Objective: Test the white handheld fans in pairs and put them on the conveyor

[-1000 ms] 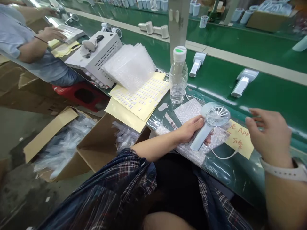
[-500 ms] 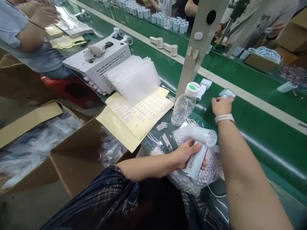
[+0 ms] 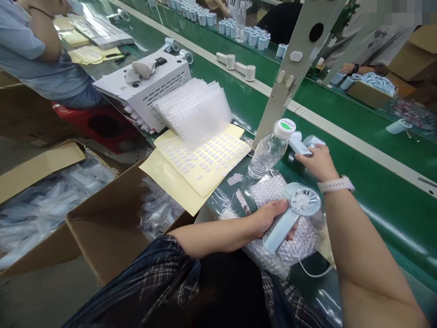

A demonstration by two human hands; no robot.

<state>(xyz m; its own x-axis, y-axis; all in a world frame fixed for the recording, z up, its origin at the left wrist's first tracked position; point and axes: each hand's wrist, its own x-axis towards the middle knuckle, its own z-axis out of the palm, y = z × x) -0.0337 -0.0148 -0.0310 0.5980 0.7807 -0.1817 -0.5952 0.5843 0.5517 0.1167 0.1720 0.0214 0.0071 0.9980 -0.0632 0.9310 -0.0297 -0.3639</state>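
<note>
Green counter (image 3: 358,182): carries bubble wrap (image 3: 273,191) at its near edge and a water bottle (image 3: 268,152) just behind. Handheld fan (image 3: 290,216), lying over the bubble wrap: judged light, rigid plastic, smooth and somewhat slippery; its round grille looks the fragile part, so the handle is the place to hold. Left hand (image 3: 268,218): fingers clamped round that handle. Right hand (image 3: 316,161): closed on a second fan (image 3: 302,145) beside the bottle.
</note>
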